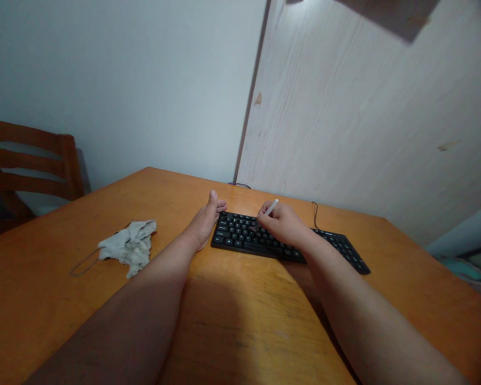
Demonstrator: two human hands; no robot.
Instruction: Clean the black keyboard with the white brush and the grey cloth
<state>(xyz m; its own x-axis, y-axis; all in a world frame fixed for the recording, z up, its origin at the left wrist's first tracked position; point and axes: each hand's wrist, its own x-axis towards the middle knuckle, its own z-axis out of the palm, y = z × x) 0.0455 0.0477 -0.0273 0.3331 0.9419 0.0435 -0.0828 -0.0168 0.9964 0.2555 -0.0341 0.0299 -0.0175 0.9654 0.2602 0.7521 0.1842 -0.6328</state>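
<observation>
Right hand (282,223) fingers pinch light, stiff stick (271,207) over keyboard (264,240); left hand (206,222), fingers together, steadies its edge.

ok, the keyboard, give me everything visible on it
The keyboard is black, flat, seemingly plastic, with white key legends, lying askew on the orange wooden table. The left hand rests against its left end; the right hand, holding a thin white stick, covers its middle. A dark cable shows behind it.
</observation>
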